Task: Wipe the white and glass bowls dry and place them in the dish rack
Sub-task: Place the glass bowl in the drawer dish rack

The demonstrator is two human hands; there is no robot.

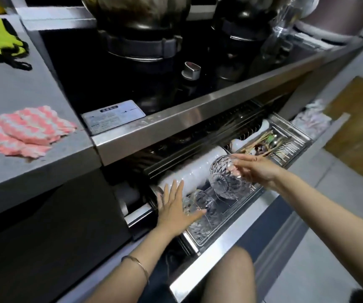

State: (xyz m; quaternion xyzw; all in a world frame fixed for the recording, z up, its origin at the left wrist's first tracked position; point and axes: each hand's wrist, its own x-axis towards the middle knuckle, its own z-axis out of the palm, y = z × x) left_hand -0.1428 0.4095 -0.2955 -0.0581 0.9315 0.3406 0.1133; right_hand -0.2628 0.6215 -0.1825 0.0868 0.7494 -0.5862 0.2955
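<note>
**A:** Which step is this, wiping or putting away?

**B:** Putting away, I'd say. The pink cloth (pixel 32 130) lies on the surface (pixel 23 88), well to the left of the dish rack (pixel 220 234) and above it, and neither hand is near it. The rack is pulled out like a drawer.

**A:** Where's the bowl?

**B:** The glass bowl (pixel 226 180) is tipped on its side, foot towards the camera, over the middle of the rack. I can't tell whether it touches the wires yet. A row of white bowls (pixel 196 169) stands on edge just behind it in the rack.

**A:** And the hands?

**B:** The right hand (pixel 257 169) grips the glass bowl by its rim, with the fingers curled over the edge. The left hand (pixel 174 208) is flat with the fingers spread and holds nothing. It rests at the rack's left end, on or just over other glassware (pixel 200 204) lying there. The blur hides any contact.

**A:** What does the next move need?

**B:** Probably lowering the bowl into a free slot beside the white bowls and letting go of the rim once it sits. Glass against glass could chip, so it calls for care.
</note>
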